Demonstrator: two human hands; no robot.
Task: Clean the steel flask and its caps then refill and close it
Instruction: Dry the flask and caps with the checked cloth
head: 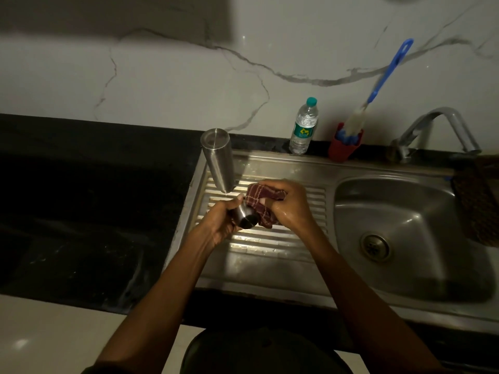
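The steel flask [219, 161] stands upside down on the ribbed drainboard [270, 240] of the sink, at its back left corner. In front of it my left hand [222, 222] grips a small steel cap [245, 217]. My right hand [291, 207] holds a dark red checked cloth [261, 203] bunched against the cap. Both hands look wet. Any second cap is out of sight.
A plastic water bottle [303, 127] with a green cap stands by the wall. A red cup [343, 147] holds a blue-handled bottle brush [383, 79]. The tap [442, 128] arches over the sink basin [405, 238]. A brown cloth [480, 201] hangs at right. Black counter [89, 206] lies left.
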